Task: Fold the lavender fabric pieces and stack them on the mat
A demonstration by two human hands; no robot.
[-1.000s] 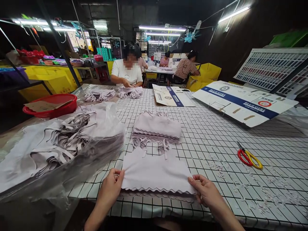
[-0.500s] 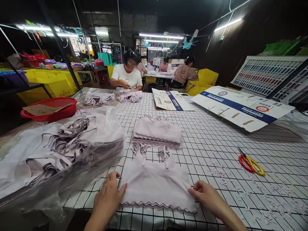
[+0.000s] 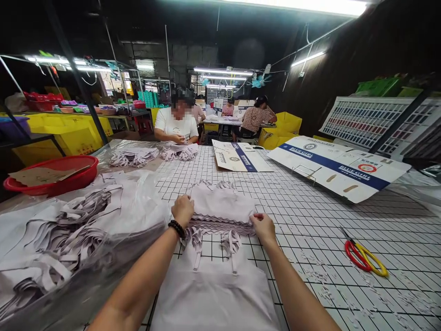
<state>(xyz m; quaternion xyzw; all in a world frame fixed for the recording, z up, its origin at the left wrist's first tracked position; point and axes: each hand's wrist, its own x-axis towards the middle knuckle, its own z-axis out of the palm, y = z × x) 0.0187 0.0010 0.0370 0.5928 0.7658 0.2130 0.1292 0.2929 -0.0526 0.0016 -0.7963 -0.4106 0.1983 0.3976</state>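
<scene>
A stack of folded pale lilac camisoles (image 3: pixel 223 205) with wavy hems lies on the checked tablecloth. At its left edge my left hand (image 3: pixel 183 209), a dark beaded bracelet on the wrist, has its fingers closed on the top camisole. My right hand (image 3: pixel 262 227) pinches the right corner of the same piece. Closer to me, between my forearms, another camisole (image 3: pixel 217 294) is spread flat, its straps bunched toward the stack. Its lower edge runs out of view.
Plastic-wrapped camisoles (image 3: pixel 86 230) fill the left side, beside a red basin (image 3: pixel 69 177). Scissors (image 3: pixel 365 257) and fabric scraps lie to the right. Flattened cartons (image 3: pixel 339 166) rest farther back. A co-worker in a white shirt (image 3: pixel 174 123) sits across the table.
Both hands have left the sides of the near camisole and reached forward to the folded stack, taking its top piece by the edges. The view has tilted up.
</scene>
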